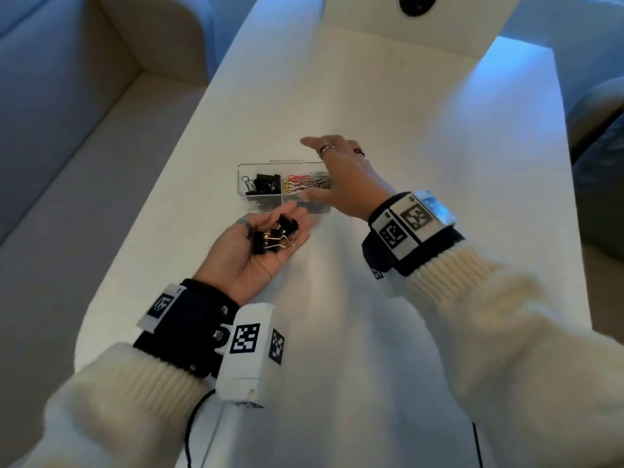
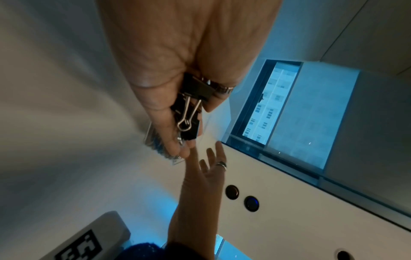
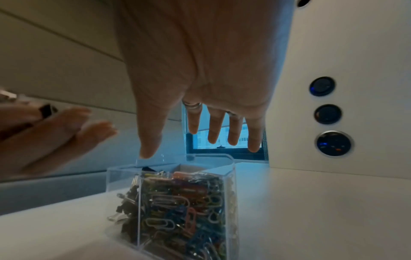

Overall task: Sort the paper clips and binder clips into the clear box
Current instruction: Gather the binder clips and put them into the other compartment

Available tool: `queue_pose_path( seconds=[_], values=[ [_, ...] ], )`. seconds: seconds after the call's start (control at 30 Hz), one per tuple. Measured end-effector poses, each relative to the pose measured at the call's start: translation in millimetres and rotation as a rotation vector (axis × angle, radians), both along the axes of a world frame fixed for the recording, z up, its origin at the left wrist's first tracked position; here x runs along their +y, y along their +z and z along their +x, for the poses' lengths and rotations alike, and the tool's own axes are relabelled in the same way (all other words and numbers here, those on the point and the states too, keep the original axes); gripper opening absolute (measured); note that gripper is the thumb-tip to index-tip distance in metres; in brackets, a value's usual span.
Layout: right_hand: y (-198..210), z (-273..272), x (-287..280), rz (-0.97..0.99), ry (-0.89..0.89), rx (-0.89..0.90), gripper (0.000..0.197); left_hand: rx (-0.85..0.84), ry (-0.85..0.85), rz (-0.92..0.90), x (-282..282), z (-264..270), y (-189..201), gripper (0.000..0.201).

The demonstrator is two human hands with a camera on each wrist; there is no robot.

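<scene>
The clear box (image 1: 243, 177) sits mid-table, divided into compartments. Black binder clips (image 1: 263, 184) fill its far left compartment and coloured paper clips (image 1: 304, 182) the far right one. My left hand (image 1: 236, 255) lies palm up just in front of the box, fingers fairly straight, with several black binder clips (image 1: 273, 235) resting in the palm. They show close up as binder clips (image 2: 193, 105) in the left wrist view. My right hand (image 1: 341, 177) hovers over the box's right side, fingers spread and holding nothing. In the right wrist view the fingers (image 3: 213, 130) hang above the box rim (image 3: 169, 169) and paper clips (image 3: 189, 211).
The white table (image 1: 371, 315) runs long and narrow. A pale sofa (image 1: 67, 130) runs along the left side. A white panel with round dark buttons (image 3: 327, 114) stands at the table's far end. A black cable (image 1: 192, 430) hangs near the front edge.
</scene>
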State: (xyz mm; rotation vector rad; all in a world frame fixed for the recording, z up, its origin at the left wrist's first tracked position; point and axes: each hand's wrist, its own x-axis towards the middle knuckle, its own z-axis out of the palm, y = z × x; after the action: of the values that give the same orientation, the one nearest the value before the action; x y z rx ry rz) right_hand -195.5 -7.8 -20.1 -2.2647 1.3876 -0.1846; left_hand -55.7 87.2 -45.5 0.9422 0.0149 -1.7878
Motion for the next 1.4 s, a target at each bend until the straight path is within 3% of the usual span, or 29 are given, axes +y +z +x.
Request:
queue_pose_path(
  seconds=[0.13, 0.23, 0.53, 0.7, 0.87, 1.03, 1.13, 1.2, 1.33, 1.4],
  values=[
    [-7, 24, -13, 0.05, 0.09, 0.16, 0.075, 0.038, 0.078, -0.016, -11, 27, 10, 0.028],
    [-11, 28, -15, 0.063, 0.066, 0.138, 0.062, 0.032, 0.091, -0.016, -21, 39, 13, 0.027],
    [-13, 28, -18, 0.07, 0.056, 0.096, 0.062, 0.057, 0.105, 0.062, -41, 49, 24, 0.023],
    [-12, 26, -19, 0.098, 0.064, 0.086, 0.061, 0.014, 0.031, 0.044, -44, 55, 27, 0.043],
    [-12, 25, -20, 0.101, 0.078, 0.095, 0.06, -0.071, -0.011, 0.042, -42, 63, 33, 0.048],
    [-14, 23, -21, 0.092, 0.084, 0.099, 0.06, -0.316, -0.059, 0.034, -40, 68, 40, 0.029],
    [-16, 23, -22, 0.096, 0.084, 0.09, 0.061, -0.564, -0.143, -0.015, -42, 68, 40, 0.017],
    [-17, 23, -23, 0.095, 0.085, 0.084, 0.06, -0.818, -0.234, -0.082, -45, 66, 37, 0.02],
    [-18, 22, -24, 0.09, 0.089, 0.084, 0.06, -1.537, -0.511, -0.321, -58, 69, 20, 0.026],
    [-18, 21, -24, 0.088, 0.091, 0.078, 0.06, -1.776, -0.619, -0.382, -64, 72, 14, 0.026]
  ],
)
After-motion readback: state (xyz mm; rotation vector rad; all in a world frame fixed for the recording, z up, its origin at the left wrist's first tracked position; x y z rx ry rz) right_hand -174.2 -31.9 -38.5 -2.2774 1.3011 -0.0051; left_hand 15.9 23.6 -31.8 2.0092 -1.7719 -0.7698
